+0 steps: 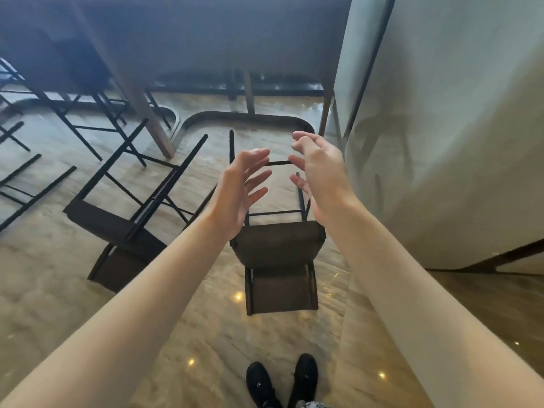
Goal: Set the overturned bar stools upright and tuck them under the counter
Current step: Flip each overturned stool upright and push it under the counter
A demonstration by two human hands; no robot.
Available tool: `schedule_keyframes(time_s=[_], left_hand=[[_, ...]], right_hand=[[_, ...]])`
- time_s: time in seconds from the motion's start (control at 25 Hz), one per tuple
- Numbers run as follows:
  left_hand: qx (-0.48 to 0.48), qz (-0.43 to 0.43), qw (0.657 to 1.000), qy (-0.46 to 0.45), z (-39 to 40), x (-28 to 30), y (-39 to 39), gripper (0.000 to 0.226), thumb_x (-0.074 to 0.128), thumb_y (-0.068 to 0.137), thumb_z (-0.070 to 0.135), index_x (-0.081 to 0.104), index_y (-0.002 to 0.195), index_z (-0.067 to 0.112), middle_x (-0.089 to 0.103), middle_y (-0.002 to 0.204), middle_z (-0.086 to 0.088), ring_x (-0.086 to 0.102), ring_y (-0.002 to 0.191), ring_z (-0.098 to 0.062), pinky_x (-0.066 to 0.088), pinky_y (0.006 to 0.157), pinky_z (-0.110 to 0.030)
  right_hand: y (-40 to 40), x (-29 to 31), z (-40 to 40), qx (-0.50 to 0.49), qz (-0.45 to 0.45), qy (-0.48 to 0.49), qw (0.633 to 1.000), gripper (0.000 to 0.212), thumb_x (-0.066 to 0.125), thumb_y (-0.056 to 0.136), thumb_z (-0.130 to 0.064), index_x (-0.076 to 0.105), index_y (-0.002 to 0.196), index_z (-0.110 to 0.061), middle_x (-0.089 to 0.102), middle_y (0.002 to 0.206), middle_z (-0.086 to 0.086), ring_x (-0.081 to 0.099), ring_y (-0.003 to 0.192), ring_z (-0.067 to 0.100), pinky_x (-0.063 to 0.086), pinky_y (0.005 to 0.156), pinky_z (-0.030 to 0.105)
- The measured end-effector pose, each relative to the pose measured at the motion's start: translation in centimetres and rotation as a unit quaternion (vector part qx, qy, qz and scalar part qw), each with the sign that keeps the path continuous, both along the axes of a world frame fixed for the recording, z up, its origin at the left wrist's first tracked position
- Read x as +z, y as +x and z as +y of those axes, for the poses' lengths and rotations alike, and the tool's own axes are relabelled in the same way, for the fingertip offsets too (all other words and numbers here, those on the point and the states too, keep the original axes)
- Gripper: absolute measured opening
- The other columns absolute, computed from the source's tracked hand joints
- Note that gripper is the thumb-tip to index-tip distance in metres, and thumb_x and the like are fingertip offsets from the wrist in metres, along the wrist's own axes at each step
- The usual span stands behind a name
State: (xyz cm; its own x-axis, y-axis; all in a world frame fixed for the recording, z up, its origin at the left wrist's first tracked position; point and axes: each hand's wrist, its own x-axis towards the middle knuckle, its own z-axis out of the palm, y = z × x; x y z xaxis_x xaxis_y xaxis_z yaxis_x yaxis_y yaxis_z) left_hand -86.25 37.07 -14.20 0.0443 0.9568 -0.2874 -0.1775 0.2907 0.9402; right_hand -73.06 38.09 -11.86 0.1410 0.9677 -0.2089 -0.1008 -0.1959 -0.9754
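Two bar stools lie tipped over on the glossy floor [88, 304] in front of the worktop [206, 30], which runs across the 12 o'clock edge of the view. The near stool [278, 245] lies on its back straight ahead, backrest toward the person's shoes [282, 381] at 6 o'clock and black legs pointing toward the worktop at 12. The second stool [117, 222] lies at about 9 o'clock from it, legs angled toward 1 o'clock. More black frames show at the far left; whether those are standing or fallen I cannot tell.

The step in hand looks like the reach for the near stool. To do it well, I would take the frame on both sides at once, near the seat where the weight sits, and pivot the stool up on its feet rather than lift it whole; the polished floor may let the feet skid, so the rise should be slow. The wall [441, 128] stands close at 3 o'clock, so the right side has little room to swing.

The left hand [238, 189] and right hand [318, 178] hover above the stool's legs, palms facing each other. The fingers [259, 175] of both are spread and loosely bent, wide open, holding nothing and touching nothing.
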Motion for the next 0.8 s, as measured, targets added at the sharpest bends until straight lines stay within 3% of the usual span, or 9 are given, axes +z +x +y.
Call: schedule_keyframes(time_s=[0.16, 0.28, 0.4, 0.48, 0.6, 0.68, 0.8], left_hand=[[0.037, -0.003, 0.999, -0.022, 0.0, -2.4, 0.3, 0.043, 0.048, 0.093, 0.041, 0.061, 0.129, 0.022, 0.059, 0.135, 0.002, 0.057, 0.121, -0.016, 0.040, 0.108, -0.042], [0.056, -0.006, 0.997, -0.054, 0.2, -5.4, 0.5, 0.042, 0.047, 0.095, 0.041, 0.062, 0.128, 0.020, 0.061, 0.132, 0.001, 0.059, 0.120, -0.016, 0.042, 0.107, -0.041], [0.072, -0.023, 0.993, -0.093, 0.8, -9.3, 0.4, 0.040, 0.046, 0.096, 0.039, 0.063, 0.127, 0.020, 0.063, 0.131, 0.002, 0.059, 0.119, -0.016, 0.042, 0.106, -0.040], [0.077, -0.057, 0.988, -0.119, 1.8, -12.7, 0.6, 0.039, 0.047, 0.096, 0.038, 0.064, 0.126, 0.020, 0.064, 0.130, 0.002, 0.060, 0.119, -0.016, 0.042, 0.106, -0.040], [0.077, -0.093, 0.981, -0.154, 2.2, -17.6, 0.9, 0.039, 0.048, 0.096, 0.038, 0.065, 0.125, 0.020, 0.064, 0.130, 0.000, 0.061, 0.118, -0.016, 0.044, 0.103, -0.038], [0.076, -0.099, 0.975, -0.184, 2.3, -21.8, 0.8, 0.038, 0.050, 0.095, 0.038, 0.066, 0.124, 0.021, 0.065, 0.129, 0.000, 0.062, 0.117, -0.015, 0.045, 0.101, -0.037], [0.085, -0.107, 0.965, -0.223, 2.0, -27.9, 0.3, 0.034, 0.051, 0.094, 0.038, 0.068, 0.119, 0.022, 0.067, 0.126, 0.000, 0.064, 0.114, -0.015, 0.046, 0.099, -0.037]], right_hand=[[-0.1, -2.6, 0.9, 0.013, 0.024, -0.033, 0.999, 0.025, 0.049, 0.096, -0.027, 0.060, 0.117, -0.021, 0.062, 0.103, -0.011, 0.060, 0.107, 0.012, 0.051, 0.089, 0.033], [-0.1, -5.7, 1.7, -0.006, 0.039, -0.075, 0.996, 0.018, 0.049, 0.094, -0.027, 0.061, 0.106, -0.020, 0.062, 0.102, -0.006, 0.060, 0.105, 0.014, 0.052, 0.089, 0.037], [0.0, -9.6, 2.1, -0.025, 0.053, -0.115, 0.992, 0.023, 0.050, 0.095, -0.027, 0.062, 0.112, -0.017, 0.064, 0.102, -0.005, 0.061, 0.105, 0.013, 0.051, 0.089, 0.036], [0.1, -12.9, 2.3, -0.047, 0.067, -0.143, 0.986, 0.027, 0.050, 0.096, -0.027, 0.060, 0.119, -0.017, 0.065, 0.104, -0.006, 0.063, 0.104, 0.011, 0.052, 0.086, 0.032], [0.1, -17.7, 2.2, -0.069, 0.090, -0.178, 0.977, 0.018, 0.050, 0.098, -0.025, 0.061, 0.111, -0.023, 0.066, 0.105, -0.008, 0.065, 0.102, 0.011, 0.052, 0.080, 0.028], [-0.1, -21.5, 2.3, -0.075, 0.102, -0.199, 0.972, 0.014, 0.049, 0.098, -0.024, 0.061, 0.105, -0.027, 0.066, 0.109, -0.007, 0.066, 0.102, 0.010, 0.053, 0.082, 0.029], [-0.2, -27.2, 1.9, -0.068, 0.113, -0.226, 0.965, 0.019, 0.048, 0.098, -0.024, 0.061, 0.112, -0.025, 0.067, 0.113, -0.005, 0.066, 0.103, 0.010, 0.054, 0.083, 0.030]])
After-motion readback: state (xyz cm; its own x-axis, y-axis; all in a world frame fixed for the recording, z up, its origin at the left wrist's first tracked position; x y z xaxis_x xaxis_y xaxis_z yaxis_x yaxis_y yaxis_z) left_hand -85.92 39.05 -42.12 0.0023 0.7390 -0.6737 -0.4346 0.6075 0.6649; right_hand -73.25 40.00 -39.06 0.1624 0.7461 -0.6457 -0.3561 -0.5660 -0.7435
